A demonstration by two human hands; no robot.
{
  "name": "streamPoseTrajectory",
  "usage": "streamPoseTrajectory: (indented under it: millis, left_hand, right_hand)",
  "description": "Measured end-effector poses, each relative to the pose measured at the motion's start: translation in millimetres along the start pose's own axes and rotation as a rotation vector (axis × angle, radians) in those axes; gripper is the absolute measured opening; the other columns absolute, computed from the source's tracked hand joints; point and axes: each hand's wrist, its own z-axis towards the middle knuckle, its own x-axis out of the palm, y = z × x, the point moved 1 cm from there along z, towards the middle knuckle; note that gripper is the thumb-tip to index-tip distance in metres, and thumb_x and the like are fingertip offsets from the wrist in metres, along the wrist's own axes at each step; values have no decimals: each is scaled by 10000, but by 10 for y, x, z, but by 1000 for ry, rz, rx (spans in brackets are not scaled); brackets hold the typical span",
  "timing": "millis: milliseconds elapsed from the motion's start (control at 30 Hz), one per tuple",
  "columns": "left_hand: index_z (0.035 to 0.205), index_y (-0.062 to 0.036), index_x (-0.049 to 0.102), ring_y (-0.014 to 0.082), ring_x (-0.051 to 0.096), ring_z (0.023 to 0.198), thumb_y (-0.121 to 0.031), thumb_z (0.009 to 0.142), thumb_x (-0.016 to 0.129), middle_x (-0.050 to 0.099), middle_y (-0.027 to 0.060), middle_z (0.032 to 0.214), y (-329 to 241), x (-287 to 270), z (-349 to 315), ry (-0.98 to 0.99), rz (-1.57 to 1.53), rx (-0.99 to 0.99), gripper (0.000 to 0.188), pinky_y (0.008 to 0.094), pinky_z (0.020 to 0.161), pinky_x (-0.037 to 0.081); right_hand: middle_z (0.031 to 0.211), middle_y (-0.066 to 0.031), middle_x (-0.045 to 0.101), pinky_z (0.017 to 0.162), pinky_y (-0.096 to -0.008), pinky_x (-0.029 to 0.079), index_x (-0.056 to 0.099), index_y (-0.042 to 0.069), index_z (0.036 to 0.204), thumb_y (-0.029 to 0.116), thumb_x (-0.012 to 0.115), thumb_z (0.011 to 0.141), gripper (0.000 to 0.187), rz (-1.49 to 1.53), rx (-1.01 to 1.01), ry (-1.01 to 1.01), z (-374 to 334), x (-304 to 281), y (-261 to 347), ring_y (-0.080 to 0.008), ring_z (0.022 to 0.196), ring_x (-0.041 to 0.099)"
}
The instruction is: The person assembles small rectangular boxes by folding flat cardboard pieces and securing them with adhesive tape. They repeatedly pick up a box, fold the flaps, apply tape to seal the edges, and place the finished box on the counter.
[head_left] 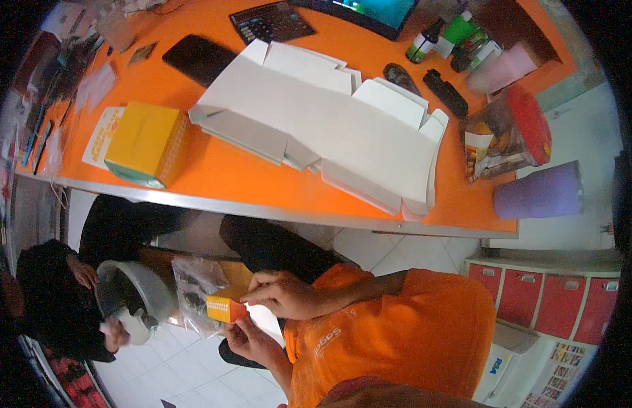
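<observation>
A small yellow-and-orange carton (225, 309) is between my hands, above my lap. My left hand (257, 345) grips its lower right end between thumb and fingers. From above, my right hand (280, 294) closes with bent fingers on the carton's upper right corner; its thumb is hidden. Behind the hands, a white sheet or card (267, 322) shows in part. A clear plastic bag (195, 289) with dark contents, hard to make out, lies just left of the carton.
Flattened white cartons (309, 112) cover the middle of the orange desk (200, 166). Nearby are a yellow box (146, 139), a purple tumbler (539, 192) and a red-lidded jar (530, 122). At left, another person's hand (115, 334) is by a grey bucket (159, 292).
</observation>
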Motion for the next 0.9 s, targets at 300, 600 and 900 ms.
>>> streamPoseTrajectory:
  millis: [300,600,900]
  left_hand:
    - [961,27,625,137,614,915,-118,946,678,671,89,1004,249,-172,-81,87,-26,-28,155,280,824,508]
    - [975,0,672,81,625,868,-101,915,719,700,21,949,206,-236,-77,149,-122,-148,127,230,807,486]
    - [729,-44,587,62,438,666,-92,886,744,506,-62,709,200,-283,-30,0,198,-120,228,236,600,380]
  right_hand:
    - [867,-163,644,728,-418,516,684,18,901,151,651,904,137,-34,142,217,5,-106,158,-354,834,655]
    - [806,-117,621,610,-331,498,723,9,957,82,708,868,117,-131,96,227,-41,15,254,-242,716,638]
    - [902,-106,647,714,-364,540,739,64,998,73,714,795,205,-152,-15,265,-72,97,149,-265,816,660]
